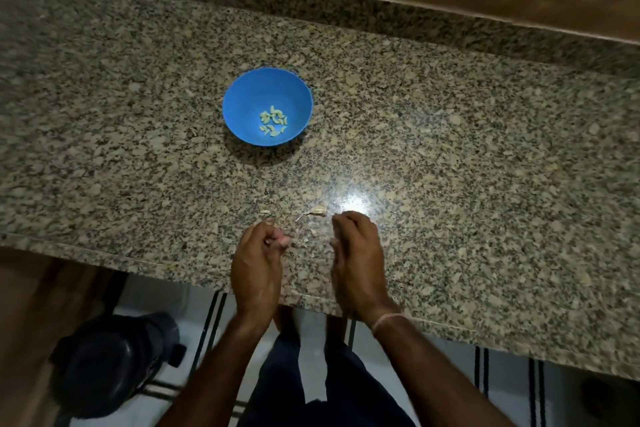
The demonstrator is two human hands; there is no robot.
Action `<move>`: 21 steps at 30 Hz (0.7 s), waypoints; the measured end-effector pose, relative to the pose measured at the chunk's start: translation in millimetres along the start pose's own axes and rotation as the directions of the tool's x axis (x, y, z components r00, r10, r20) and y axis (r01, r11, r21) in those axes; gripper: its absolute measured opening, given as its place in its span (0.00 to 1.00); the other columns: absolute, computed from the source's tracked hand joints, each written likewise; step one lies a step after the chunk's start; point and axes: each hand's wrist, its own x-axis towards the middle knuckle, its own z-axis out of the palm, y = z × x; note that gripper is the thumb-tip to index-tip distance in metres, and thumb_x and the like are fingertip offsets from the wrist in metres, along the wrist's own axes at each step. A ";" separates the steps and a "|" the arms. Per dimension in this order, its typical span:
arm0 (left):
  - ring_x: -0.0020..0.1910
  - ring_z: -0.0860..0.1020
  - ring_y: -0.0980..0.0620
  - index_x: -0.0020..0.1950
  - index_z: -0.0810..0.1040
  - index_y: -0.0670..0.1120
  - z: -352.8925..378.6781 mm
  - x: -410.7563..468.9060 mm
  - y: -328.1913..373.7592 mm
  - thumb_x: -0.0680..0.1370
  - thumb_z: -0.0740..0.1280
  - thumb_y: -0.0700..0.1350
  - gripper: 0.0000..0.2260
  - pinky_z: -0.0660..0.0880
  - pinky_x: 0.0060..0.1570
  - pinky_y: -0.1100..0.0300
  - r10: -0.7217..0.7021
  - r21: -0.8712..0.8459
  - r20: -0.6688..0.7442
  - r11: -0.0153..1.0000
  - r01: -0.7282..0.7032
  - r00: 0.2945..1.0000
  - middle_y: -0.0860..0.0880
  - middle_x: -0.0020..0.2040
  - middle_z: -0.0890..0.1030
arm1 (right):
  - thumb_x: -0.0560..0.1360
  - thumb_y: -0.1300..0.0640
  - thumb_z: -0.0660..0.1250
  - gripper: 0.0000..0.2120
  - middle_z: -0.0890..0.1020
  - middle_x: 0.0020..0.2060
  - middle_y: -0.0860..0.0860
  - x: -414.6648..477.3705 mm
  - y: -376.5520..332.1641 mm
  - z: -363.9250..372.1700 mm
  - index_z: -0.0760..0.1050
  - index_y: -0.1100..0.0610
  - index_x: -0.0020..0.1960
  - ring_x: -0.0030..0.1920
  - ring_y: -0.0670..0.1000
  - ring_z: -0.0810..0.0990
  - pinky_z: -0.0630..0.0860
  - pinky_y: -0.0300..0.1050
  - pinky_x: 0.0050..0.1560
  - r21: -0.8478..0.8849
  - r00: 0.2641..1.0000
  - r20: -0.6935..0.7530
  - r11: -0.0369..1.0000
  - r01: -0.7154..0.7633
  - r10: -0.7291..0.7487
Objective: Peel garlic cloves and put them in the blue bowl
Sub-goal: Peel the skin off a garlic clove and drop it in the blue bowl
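The bowl sits out on the granite counter with a little heap of peeled cloves in the bottom. Well nearer the person than the bowl, by the counter's front edge, both hands are side by side with a gap between them. The left hand has its fingers curled in tight, and honestly there's no telling if a clove is pinched in there. The right hand is curled too and seen edge-on, so same story. Between bowl and hands, just past the right fingertips, one unpeeled clove lies on the counter, with skin scraps just beside it.
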 end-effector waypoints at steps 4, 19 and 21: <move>0.44 0.77 0.59 0.46 0.78 0.48 2.9 -7.0 -7.2 0.81 0.70 0.42 0.05 0.71 0.38 0.67 -0.054 -0.011 -0.028 0.998 0.054 0.998 0.52 0.47 0.79 | 0.81 0.68 0.65 0.20 0.76 0.67 0.54 3.5 0.3 1.1 0.75 0.60 0.72 0.67 0.53 0.71 0.73 0.47 0.68 -0.059 0.990 0.113 0.994 0.093 -0.086; 0.40 0.78 0.56 0.44 0.76 0.53 9.6 -12.1 -8.5 0.79 0.73 0.43 0.08 0.71 0.37 0.59 -0.114 0.003 -0.073 0.993 0.115 0.991 0.55 0.43 0.79 | 0.79 0.61 0.69 0.05 0.75 0.45 0.48 25.0 -11.3 17.9 0.75 0.54 0.47 0.46 0.49 0.70 0.65 0.47 0.38 -0.237 0.926 0.232 0.906 0.350 -0.297; 0.41 0.78 0.54 0.44 0.76 0.53 10.9 -9.7 -8.8 0.79 0.73 0.44 0.08 0.73 0.39 0.57 -0.125 0.015 -0.060 0.992 0.126 0.990 0.55 0.43 0.80 | 0.78 0.61 0.70 0.07 0.75 0.44 0.48 24.7 -9.1 19.3 0.73 0.53 0.48 0.45 0.49 0.66 0.59 0.44 0.39 -0.308 0.907 0.265 0.863 0.401 -0.328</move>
